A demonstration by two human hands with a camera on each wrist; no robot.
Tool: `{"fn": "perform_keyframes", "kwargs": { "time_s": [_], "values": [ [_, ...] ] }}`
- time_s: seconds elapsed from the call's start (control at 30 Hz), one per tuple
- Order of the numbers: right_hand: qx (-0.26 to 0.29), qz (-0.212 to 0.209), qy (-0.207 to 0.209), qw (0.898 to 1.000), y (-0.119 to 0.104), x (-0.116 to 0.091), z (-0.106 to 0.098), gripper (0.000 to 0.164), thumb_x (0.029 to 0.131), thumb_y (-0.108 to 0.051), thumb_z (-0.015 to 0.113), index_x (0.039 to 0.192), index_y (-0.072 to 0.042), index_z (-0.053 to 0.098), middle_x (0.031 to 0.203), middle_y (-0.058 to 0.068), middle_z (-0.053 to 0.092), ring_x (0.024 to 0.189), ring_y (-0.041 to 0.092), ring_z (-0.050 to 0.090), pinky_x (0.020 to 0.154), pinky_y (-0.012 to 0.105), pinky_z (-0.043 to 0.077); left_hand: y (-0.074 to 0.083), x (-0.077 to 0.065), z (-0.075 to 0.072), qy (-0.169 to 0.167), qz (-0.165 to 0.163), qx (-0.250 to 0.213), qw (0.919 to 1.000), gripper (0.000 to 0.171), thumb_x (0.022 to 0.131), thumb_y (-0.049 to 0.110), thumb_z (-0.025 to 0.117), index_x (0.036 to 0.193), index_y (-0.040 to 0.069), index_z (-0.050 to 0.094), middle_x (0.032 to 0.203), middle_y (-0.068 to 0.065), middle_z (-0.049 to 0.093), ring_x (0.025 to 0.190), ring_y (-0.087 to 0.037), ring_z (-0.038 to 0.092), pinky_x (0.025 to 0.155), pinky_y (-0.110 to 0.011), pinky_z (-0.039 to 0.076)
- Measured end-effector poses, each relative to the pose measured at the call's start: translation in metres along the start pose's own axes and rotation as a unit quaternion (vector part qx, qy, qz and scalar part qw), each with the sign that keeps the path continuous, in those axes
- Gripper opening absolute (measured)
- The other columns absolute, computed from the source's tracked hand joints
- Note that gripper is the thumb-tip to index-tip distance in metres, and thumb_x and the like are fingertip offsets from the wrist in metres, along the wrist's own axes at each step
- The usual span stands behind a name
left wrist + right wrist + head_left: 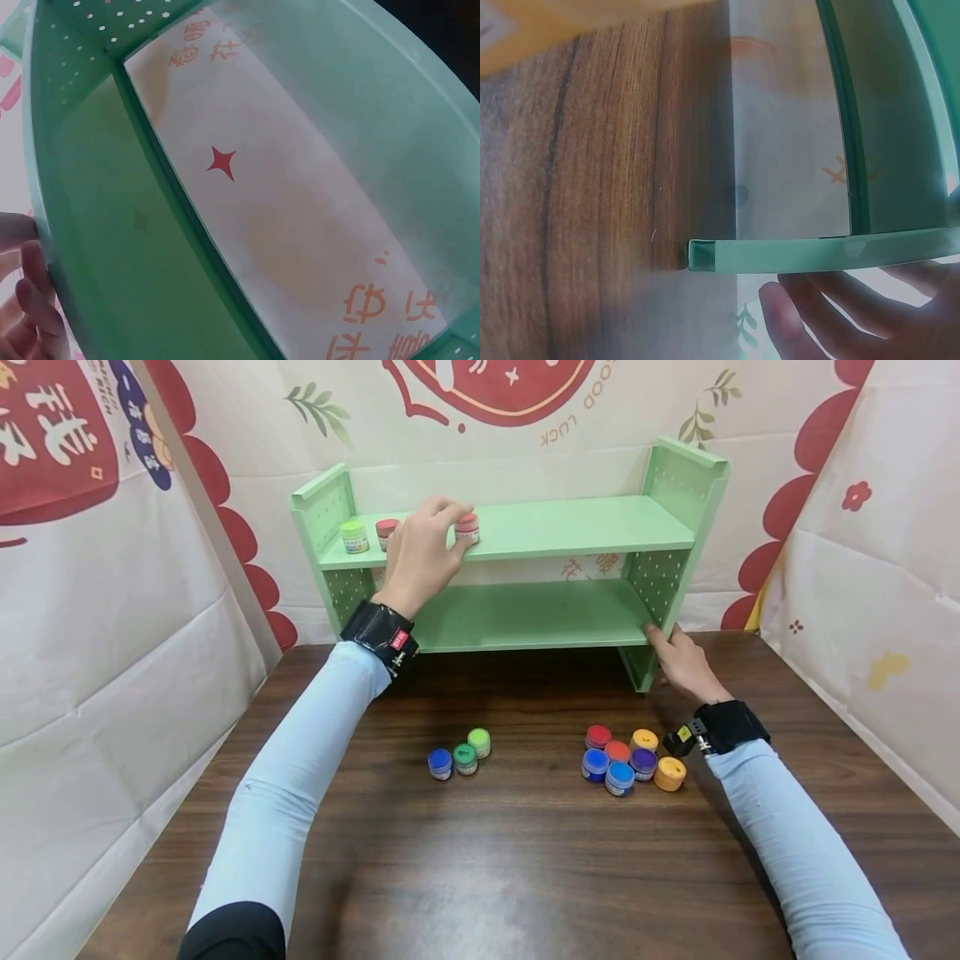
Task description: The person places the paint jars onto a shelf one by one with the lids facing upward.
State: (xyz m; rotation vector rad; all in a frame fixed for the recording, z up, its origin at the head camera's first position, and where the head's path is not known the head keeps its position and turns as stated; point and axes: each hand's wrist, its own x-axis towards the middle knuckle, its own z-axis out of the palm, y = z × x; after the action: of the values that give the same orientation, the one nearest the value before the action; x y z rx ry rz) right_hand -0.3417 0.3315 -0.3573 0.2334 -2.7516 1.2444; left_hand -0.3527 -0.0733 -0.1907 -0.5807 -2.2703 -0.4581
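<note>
My left hand is at the upper board of a light green two-tier shelf, pinching a small paint jar with a red lid between thumb and fingers. To its left on that board stand a lime-lidded jar and another red-lidded jar, the latter partly hidden by the hand. In the left wrist view, only the fingers show, and the jar is out of sight. My right hand grips the shelf's lower right side; its fingers lie along the panel's outer face.
On the brown table, blue, green and light green lidded jars stand together. Several more jars cluster at right, including a purple-lidded one and an orange-lidded one near my right wrist. Printed cloth hangs around the table.
</note>
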Motion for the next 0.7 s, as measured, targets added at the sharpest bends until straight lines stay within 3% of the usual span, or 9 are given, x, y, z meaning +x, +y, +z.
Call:
{"fn": "perform_keyframes", "kwargs": {
  "time_s": [0.17,0.33,0.53,0.7],
  "values": [
    [0.001,0.000,-0.002,1.000,0.000,0.000,0.000,0.082,0.107,-0.062,0.023,0.166,-0.007,0.008,0.146,0.040,0.045,0.091,0.040,0.068,0.064,0.042,0.060,0.001,-0.020,0.004,0.063,0.039,-0.016,0.9971,0.036,0.096,0.025,0.074,0.130,0.014,0.068,0.123,-0.008,0.067,0.071,-0.022,0.060,0.055,-0.033,0.042],
    [0.003,0.000,0.001,1.000,-0.003,0.002,-0.002,0.083,0.107,-0.063,0.023,0.166,-0.007,0.008,0.143,0.039,0.047,0.087,0.037,0.069,0.064,0.046,0.061,0.001,-0.053,0.017,0.096,0.061,-0.077,0.9905,0.026,0.095,0.021,0.075,0.114,0.005,0.070,0.105,-0.012,0.072,0.067,-0.021,0.063,0.055,-0.031,0.051],
    [0.004,0.004,-0.002,1.000,-0.003,0.002,-0.002,0.085,0.105,-0.065,0.023,0.167,-0.009,0.006,0.145,0.038,0.046,0.094,0.041,0.068,0.068,0.048,0.061,-0.006,-0.094,0.044,0.048,0.057,-0.099,0.9923,0.020,0.097,0.024,0.073,0.108,0.007,0.072,0.096,-0.008,0.073,0.064,-0.017,0.065,0.055,-0.028,0.050],
    [0.005,0.007,-0.004,1.000,-0.001,0.001,-0.001,0.084,0.106,-0.065,0.024,0.166,-0.009,0.007,0.145,0.038,0.046,0.090,0.039,0.069,0.067,0.048,0.061,-0.013,-0.117,0.061,-0.044,0.051,-0.112,0.9915,0.021,0.098,0.031,0.072,0.110,0.014,0.073,0.095,-0.002,0.075,0.065,-0.012,0.063,0.060,-0.028,0.049]
  ]
}}
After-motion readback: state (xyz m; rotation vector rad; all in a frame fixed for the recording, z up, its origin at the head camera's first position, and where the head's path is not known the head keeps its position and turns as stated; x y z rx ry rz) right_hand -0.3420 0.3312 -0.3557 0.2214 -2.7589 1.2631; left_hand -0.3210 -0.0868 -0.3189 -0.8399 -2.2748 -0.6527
